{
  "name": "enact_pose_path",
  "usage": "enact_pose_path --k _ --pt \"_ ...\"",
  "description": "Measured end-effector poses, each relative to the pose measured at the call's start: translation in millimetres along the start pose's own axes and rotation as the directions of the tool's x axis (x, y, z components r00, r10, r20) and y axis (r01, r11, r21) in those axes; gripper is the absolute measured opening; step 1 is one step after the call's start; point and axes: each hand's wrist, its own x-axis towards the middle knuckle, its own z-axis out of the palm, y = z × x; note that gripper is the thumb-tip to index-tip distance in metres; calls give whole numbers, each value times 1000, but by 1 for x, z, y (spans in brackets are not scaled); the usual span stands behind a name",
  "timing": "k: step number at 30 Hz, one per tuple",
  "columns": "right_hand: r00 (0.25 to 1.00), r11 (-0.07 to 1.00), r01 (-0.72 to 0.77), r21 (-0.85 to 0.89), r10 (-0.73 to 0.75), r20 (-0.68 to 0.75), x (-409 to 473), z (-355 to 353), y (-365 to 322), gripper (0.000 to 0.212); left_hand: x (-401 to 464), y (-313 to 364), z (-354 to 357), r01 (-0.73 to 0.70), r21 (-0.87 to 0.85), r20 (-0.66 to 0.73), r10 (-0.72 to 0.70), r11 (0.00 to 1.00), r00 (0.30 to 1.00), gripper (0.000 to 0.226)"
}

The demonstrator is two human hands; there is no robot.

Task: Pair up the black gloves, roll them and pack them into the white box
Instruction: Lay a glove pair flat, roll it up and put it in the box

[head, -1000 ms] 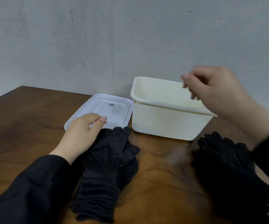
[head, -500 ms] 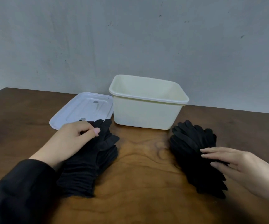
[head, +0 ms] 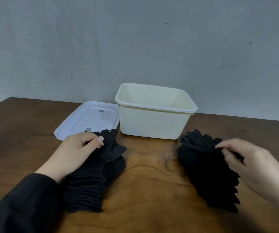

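The right hand [head: 246,163] has dropped from above the white box [head: 153,121] to pinch the right glove stack [head: 205,167], while the left hand [head: 80,148] pinches the left stack [head: 98,175], so pairing starts.

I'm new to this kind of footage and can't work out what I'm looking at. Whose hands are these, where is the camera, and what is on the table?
No machine here: a person wears a camera on the head, looking forward and down at their own bare hands. On the wooden table stands an open white box, nothing visible inside it, its lid lying flat beside it. Two stacks of black gloves lie in front. The left hand pinches the top of the left glove stack; the right hand, blurred, fingers the top of the right glove stack. Nothing is lifted yet.
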Motion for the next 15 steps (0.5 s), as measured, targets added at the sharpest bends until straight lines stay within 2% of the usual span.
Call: enact_pose_path --k 2,5,6,8,9,11,12,13,15 --pt "972 997 18 70 -1 -236 3 -8 -9 21 0 0 0 -2 1 0 2 1000 1000 21" --pt "947 947 -5 322 107 -302 10 -27 -19 23 1 -1 -1 4 9 3 -4 1000 1000 20" --pt "945 935 -6 353 120 -304 13 -32 -25 24 0 -1 -1 5 14 3 -5 1000 1000 20" --pt "968 900 -15 435 122 -221 21 -39 -45 9 0 0 -2 5 16 3 -5 1000 1000 20" --pt "983 885 -34 465 112 -143 25 -42 -58 9 0 0 -2 5 13 4 -5 1000 1000 20" --pt "991 885 -117 450 71 116 29 -43 -83 11 0 1 -2 5 9 6 -5 1000 1000 19" --pt "967 894 -160 419 57 248 31 -40 -91 10 0 1 -2 3 10 4 -3 1000 1000 19" --pt "947 898 -182 402 51 317 34 -35 -98 10 0 2 -2 2 13 3 -2 1000 1000 19" --pt "961 901 -161 404 50 273 40 -22 -106 9 -1 2 -2 2 24 7 -2 1000 1000 19"
